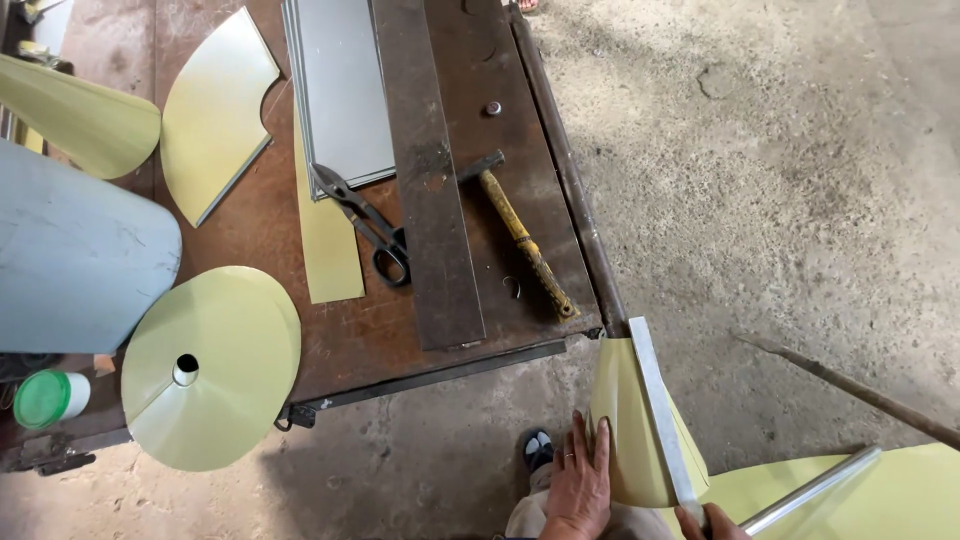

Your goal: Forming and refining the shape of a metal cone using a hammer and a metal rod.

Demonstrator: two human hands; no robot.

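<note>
Yellow sheet-metal cone, prob light, stiff w/ sharp edges: left hand lies flat on it, right hand pinches its seam.

One hammer, one pair of snips, one yellow cone, two hands

A rusty steel workbench carries tin snips, a hammer and a flat cone.

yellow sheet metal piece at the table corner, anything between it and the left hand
Nothing visible: the left hand lies flat right on the yellow sheet metal piece, which leans against the table corner. The right hand touches its seam edge.
</note>
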